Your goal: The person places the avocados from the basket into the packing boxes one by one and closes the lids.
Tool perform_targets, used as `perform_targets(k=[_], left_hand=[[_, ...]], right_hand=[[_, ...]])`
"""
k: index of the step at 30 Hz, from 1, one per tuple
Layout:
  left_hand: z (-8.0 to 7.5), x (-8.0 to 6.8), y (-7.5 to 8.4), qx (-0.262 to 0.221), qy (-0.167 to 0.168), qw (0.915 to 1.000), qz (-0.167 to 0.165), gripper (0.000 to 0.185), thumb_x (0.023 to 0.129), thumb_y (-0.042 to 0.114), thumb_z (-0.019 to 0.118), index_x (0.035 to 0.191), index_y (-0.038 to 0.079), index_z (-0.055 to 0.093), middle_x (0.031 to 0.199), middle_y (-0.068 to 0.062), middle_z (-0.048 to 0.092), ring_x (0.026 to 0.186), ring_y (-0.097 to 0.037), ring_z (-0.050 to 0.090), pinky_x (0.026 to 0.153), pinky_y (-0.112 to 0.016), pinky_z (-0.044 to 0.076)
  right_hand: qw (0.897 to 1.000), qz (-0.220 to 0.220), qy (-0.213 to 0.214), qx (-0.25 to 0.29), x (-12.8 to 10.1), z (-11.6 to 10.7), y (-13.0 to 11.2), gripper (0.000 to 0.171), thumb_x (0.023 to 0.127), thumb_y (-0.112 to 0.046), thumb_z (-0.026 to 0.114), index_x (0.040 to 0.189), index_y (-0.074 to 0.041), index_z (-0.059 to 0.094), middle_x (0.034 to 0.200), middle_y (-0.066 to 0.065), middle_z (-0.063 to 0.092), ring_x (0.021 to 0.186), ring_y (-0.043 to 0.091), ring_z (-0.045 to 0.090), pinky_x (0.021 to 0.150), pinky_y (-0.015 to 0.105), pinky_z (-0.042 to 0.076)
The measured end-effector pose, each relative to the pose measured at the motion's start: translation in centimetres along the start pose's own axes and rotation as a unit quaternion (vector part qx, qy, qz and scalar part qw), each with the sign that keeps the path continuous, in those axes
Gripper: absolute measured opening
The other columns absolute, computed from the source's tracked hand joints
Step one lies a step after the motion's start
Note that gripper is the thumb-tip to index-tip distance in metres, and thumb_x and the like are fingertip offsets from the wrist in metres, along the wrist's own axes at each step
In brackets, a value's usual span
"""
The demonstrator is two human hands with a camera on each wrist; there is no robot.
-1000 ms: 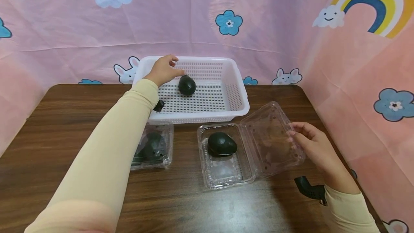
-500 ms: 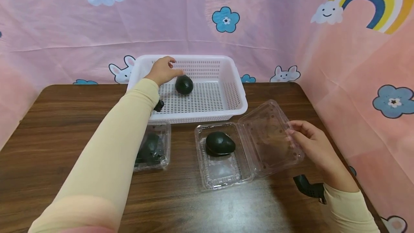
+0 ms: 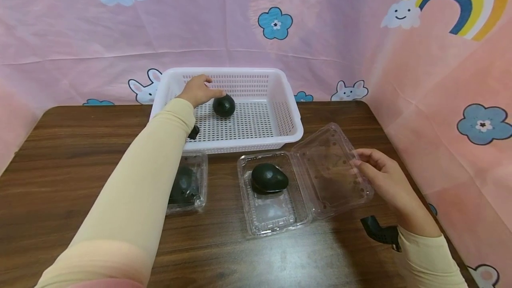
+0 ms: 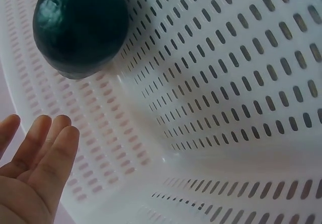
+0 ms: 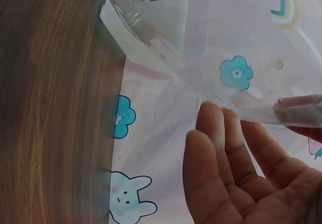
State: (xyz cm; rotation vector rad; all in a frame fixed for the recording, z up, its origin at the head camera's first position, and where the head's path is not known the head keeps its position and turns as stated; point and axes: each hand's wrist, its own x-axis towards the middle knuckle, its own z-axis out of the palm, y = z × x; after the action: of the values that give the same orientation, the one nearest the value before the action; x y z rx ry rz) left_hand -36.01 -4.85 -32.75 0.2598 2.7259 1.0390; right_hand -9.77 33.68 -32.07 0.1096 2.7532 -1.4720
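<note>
A dark green avocado sits in the white plastic basket. My left hand reaches over the basket's left side, its thumb at the top of that avocado in the head view. Seen from the left wrist, the fingers are extended beside the avocado, with a gap between. A second avocado lies in a clear clamshell container in front of the basket. With thumb and fingers, my right hand pinches the edge of its raised lid, tilted to the right.
A closed clear container with dark green contents stands left of the open one, partly hidden behind my left forearm. A pink patterned cloth hangs behind and to the right of the brown wooden table.
My left hand has lowered slightly toward the avocado in the basket. The right hand keeps its grip on the lid, and the head view has shifted a little.
</note>
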Motion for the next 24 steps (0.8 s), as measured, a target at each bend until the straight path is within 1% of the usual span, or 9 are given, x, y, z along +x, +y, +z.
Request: perform_targets(k=[5, 9, 12, 16, 20, 24], left_hand=[[0.1, 0.3, -0.2, 0.004, -0.018, 0.9998, -0.008, 0.074, 0.090, 0.033, 0.066, 0.146, -0.003, 0.033, 0.145, -0.026, 0.039, 0.130, -0.040, 0.040, 0.105, -0.050, 0.036], [0.2, 0.7, -0.3, 0.020, -0.048, 0.9986, -0.006, 0.076, 0.088, 0.030, 0.068, 0.147, -0.002, 0.032, 0.144, -0.027, 0.039, 0.130, -0.041, 0.039, 0.105, -0.052, 0.036], [0.4, 1.0, -0.4, 0.030, -0.072, 0.9970, -0.001, 0.078, 0.087, 0.027, 0.070, 0.148, -0.001, 0.030, 0.146, -0.027, 0.035, 0.132, -0.042, 0.036, 0.106, -0.052, 0.034], [0.6, 1.3, -0.5, 0.039, -0.098, 0.9944, 0.007, 0.080, 0.086, 0.023, 0.071, 0.149, -0.001, 0.028, 0.150, -0.028, 0.030, 0.135, -0.043, 0.031, 0.108, -0.052, 0.032], [0.8, 1.3, -0.5, 0.061, -0.112, 0.9917, 0.015, 0.083, 0.084, 0.018, 0.073, 0.149, -0.002, 0.027, 0.151, -0.028, 0.027, 0.137, -0.043, 0.029, 0.110, -0.052, 0.030], [1.0, 1.6, -0.6, 0.081, -0.114, 0.9898, 0.027, 0.083, 0.080, 0.012, 0.075, 0.148, -0.004, 0.028, 0.151, -0.028, 0.027, 0.138, -0.043, 0.027, 0.111, -0.052, 0.027]], right_hand=[[1.000, -0.001, 0.002, 0.006, 0.1, 0.1, 0.1, 0.037, 0.101, -0.021, 0.051, 0.129, 0.004, 0.049, 0.097, -0.001, 0.062, 0.077, 0.007, 0.063, 0.062, 0.025, 0.054], [1.000, -0.002, 0.003, -0.001, 0.1, 0.1, 0.1, 0.037, 0.101, -0.022, 0.051, 0.128, 0.004, 0.049, 0.097, -0.003, 0.063, 0.078, 0.006, 0.064, 0.063, 0.026, 0.055], [1.000, 0.001, 0.003, -0.005, 0.1, 0.1, 0.1, 0.038, 0.101, -0.023, 0.051, 0.128, 0.004, 0.049, 0.097, -0.006, 0.063, 0.079, 0.005, 0.064, 0.065, 0.025, 0.055], [1.000, 0.004, 0.001, 0.001, 0.2, 0.0, 0.2, 0.038, 0.101, -0.021, 0.051, 0.130, 0.004, 0.049, 0.098, -0.005, 0.063, 0.080, 0.004, 0.064, 0.065, 0.025, 0.055], [1.000, -0.001, 0.002, -0.005, 0.2, 0.0, 0.3, 0.038, 0.101, -0.022, 0.051, 0.129, 0.004, 0.049, 0.098, -0.005, 0.062, 0.080, 0.004, 0.064, 0.066, 0.026, 0.055], [1.000, -0.005, 0.003, -0.014, 0.2, 0.0, 0.4, 0.039, 0.101, -0.024, 0.051, 0.128, 0.003, 0.050, 0.098, -0.005, 0.062, 0.080, 0.004, 0.064, 0.066, 0.026, 0.055]])
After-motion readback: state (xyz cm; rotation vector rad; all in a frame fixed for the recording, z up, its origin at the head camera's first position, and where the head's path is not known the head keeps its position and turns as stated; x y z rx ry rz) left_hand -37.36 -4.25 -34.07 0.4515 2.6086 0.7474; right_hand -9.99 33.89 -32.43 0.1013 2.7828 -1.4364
